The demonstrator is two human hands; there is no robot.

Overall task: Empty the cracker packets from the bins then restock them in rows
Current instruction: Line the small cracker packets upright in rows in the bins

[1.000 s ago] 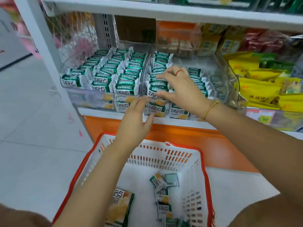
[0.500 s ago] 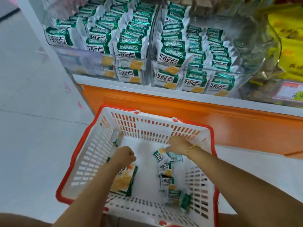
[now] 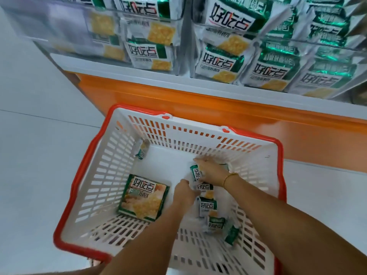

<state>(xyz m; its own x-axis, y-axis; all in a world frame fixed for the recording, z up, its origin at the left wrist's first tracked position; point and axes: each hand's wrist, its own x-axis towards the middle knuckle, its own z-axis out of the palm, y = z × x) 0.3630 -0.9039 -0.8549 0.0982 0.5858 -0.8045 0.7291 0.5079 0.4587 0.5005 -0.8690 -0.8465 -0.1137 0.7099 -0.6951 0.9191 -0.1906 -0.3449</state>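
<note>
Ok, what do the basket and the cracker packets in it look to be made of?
The basket: moulded plastic, judging by white slotted walls and a glossy orange-red rim. The cracker packets: thin printed film, probably metallised plastic, given crinkled edges and shiny green highlights.

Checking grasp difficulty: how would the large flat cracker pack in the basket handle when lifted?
The large cracker pack is probably stiff, being flat and square-edged. Its glossy film may slip. Lying flat on the basket floor, it shouldn't roll.
</note>
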